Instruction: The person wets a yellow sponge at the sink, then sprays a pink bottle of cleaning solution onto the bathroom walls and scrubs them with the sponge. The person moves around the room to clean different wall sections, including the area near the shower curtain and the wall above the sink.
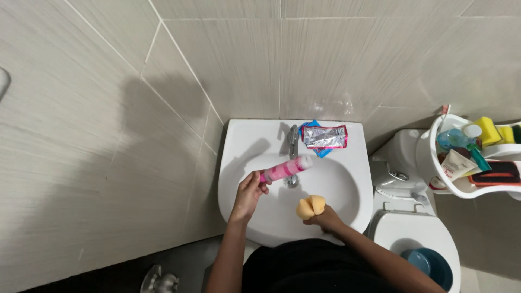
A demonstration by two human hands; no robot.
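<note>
A pink bottle (286, 169) lies nearly level over the white sink (347, 217), its cap end near the tap (293, 142), gripped at the base by the left hand (251, 191). The right hand (321, 218) is closed on a folded yellow sponge (310, 206) just above the basin. Foil sachets (324, 137) rest behind the tap. Held only by its end, the bottle could slip into the basin, or its contents could miss the sponge.

The right hand (321, 220) is mostly hidden behind the yellow sponge (310, 206) it grips. The faucet (293, 142) is partly covered by the pink bottle (286, 169). The white caddy (442, 163) and blue bowl (431, 266) run off the picture's edges; the caddy's contents are too small to tell.
</note>
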